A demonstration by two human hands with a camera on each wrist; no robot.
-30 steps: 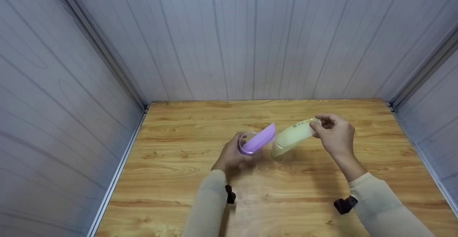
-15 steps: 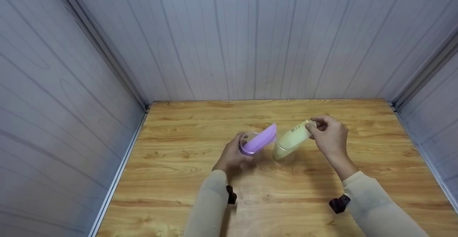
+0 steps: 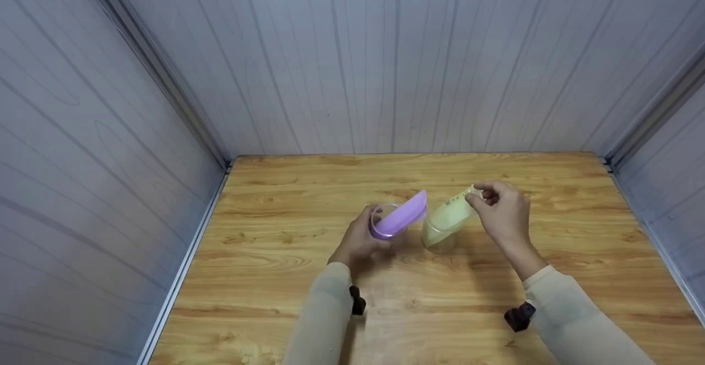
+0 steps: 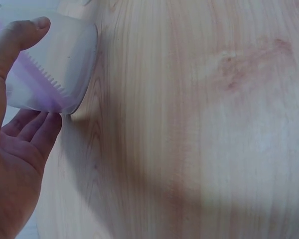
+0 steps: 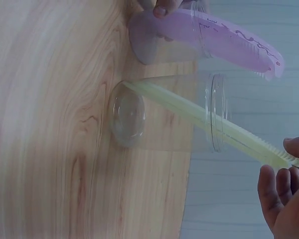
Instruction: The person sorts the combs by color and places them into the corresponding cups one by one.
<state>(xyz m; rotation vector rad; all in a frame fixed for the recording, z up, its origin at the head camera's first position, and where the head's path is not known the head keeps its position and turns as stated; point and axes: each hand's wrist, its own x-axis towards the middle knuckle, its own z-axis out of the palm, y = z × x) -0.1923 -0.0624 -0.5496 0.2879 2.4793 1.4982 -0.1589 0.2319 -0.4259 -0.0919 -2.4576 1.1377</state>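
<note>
In the head view my left hand (image 3: 358, 241) grips a clear plastic jar (image 4: 79, 55) that stands on the table. A purple comb (image 3: 405, 214) leans inside it, its upper end sticking out past the rim toward the right. Close on the right stands a second clear jar (image 5: 174, 137). A pale yellow-green comb (image 3: 454, 211) slants into that one, its lower end reaching the bottom in the right wrist view. Thumb and fingers of my right hand (image 3: 506, 213) pinch its upper end above the rim. Both combs show their teeth in the wrist views.
The wood-grain table (image 3: 286, 299) lies under both jars. Pale panelled walls (image 3: 352, 67) enclose it at the back and on both sides. A small black device (image 3: 519, 316) is strapped at each wrist.
My right hand has moved left and slightly down, bringing the yellow-green comb further into its jar and making it steeper. My left hand keeps holding the other jar in nearly the same place.
</note>
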